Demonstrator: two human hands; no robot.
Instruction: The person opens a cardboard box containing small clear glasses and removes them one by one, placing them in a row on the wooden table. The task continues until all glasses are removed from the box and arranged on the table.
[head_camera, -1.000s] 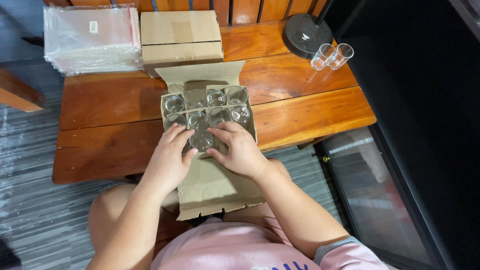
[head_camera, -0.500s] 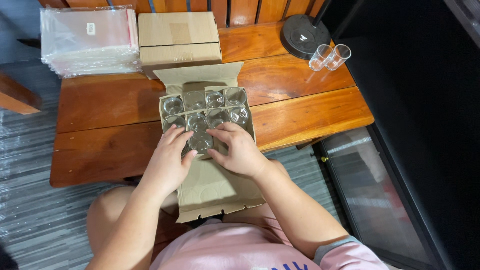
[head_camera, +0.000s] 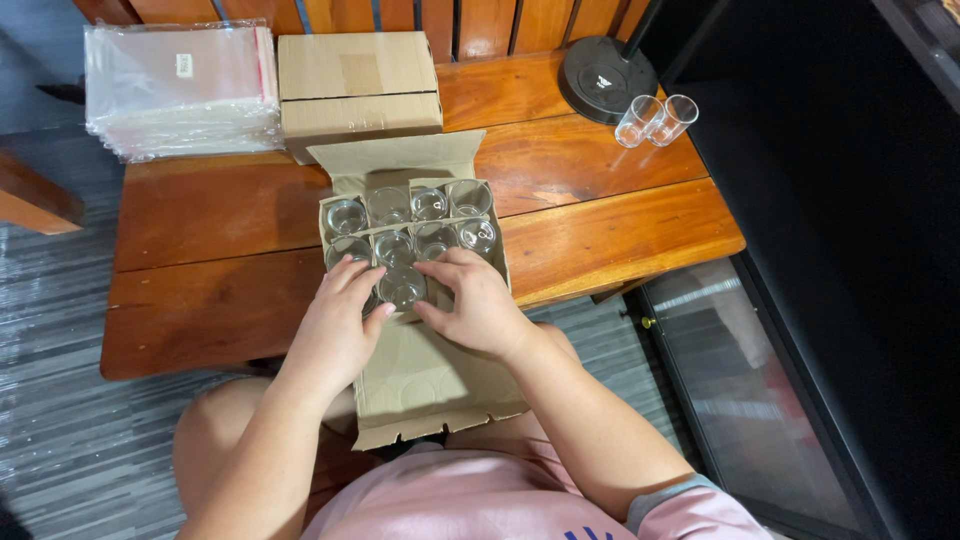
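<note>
Head cam: small clear glass (head_camera: 402, 287) sits in the near row of the open cardboard box (head_camera: 410, 160), pinched between both hands. Left hand (head_camera: 335, 325) grips it from 8 o'clock, right hand (head_camera: 478, 305) from 4 o'clock, fingers curled, palms down.

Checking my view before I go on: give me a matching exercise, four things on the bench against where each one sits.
Things:
1. closed cardboard box
2. stack of clear bags
3. two loose glasses
4. open carton of glasses

Places:
A. far left corner
B. under both hands, at the near edge
C. far side, behind the open carton
D. right, beside the black round base

Pairs: 1-C, 2-A, 3-D, 4-B
</note>
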